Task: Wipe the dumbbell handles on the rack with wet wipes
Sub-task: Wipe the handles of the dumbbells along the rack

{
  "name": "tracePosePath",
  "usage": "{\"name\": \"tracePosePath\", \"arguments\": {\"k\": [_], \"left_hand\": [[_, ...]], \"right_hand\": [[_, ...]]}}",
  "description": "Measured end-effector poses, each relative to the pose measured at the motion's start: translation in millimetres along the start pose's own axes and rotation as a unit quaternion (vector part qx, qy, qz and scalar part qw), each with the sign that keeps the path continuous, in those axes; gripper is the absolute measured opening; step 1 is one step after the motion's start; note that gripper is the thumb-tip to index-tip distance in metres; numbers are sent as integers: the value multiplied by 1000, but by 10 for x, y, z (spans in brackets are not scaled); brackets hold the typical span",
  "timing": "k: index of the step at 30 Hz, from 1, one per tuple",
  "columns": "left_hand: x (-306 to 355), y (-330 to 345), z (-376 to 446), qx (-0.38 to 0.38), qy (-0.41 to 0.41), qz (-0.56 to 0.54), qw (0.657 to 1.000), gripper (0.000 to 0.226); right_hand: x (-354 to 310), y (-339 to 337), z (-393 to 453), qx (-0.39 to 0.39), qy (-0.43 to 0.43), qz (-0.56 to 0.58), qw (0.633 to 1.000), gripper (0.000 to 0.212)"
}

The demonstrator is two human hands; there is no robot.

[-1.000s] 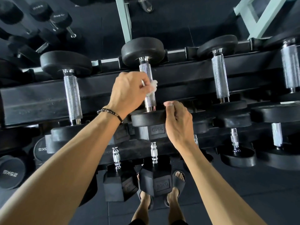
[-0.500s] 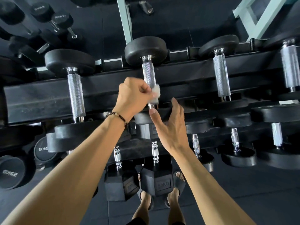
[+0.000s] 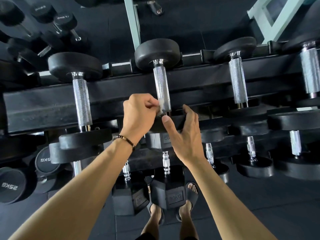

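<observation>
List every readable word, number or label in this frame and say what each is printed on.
"25KG", seen mirrored: end face of the round dumbbell at lower left.
"KG", digits cut off, mirrored: round dumbbell head beside it.
"10KG", first digit unclear: hex dumbbell near the feet.
Too blurred to read: neighbouring hex dumbbell's label, small dumbbell ends at upper left.

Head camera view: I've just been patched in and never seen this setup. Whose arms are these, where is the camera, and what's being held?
There is no machine here: these are a person's bare arms, filmed by a camera worn on the head, looking down past a dumbbell rack to their sandalled feet. The left hand pinches a small white wipe against the lower end of the middle dumbbell handle. The right hand is open beside it, holding nothing, near the dumbbell's lower weight. More dumbbells with metal handles sit left and right on the rack and on lower tiers.
</observation>
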State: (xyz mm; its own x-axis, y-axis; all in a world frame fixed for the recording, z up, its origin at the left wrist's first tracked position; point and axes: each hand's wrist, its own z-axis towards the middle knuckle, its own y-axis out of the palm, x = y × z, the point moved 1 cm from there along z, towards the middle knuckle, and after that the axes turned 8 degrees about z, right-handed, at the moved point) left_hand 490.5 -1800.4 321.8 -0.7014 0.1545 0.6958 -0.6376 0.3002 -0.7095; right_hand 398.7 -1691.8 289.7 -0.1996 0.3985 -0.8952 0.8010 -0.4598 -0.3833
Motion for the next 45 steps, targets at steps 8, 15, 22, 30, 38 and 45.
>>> {"name": "tracePosePath", "arguments": {"k": [8,15,22,30,38,45], "left_hand": [[97,0,268,34,-37,-61,997,17],[260,-6,547,127,-29,-52,990,8],[184,-3,220,66,-41,-36,996,6],[324,29,670,138,-114,-99,979,12],[15,6,282,16,-80,-60,995,26],[161,-21,304,58,-75,-64,993,27]], "right_hand": [[4,-2,3,3,-2,14,1000,98],[-29,-6,10,-3,16,15,1000,100],[-28,12,17,10,5,7,1000,96],[-9,-15,17,-4,5,2,1000,97],[-28,8,13,11,-2,0,1000,93],[-20,4,6,13,-1,13,1000,92]]}}
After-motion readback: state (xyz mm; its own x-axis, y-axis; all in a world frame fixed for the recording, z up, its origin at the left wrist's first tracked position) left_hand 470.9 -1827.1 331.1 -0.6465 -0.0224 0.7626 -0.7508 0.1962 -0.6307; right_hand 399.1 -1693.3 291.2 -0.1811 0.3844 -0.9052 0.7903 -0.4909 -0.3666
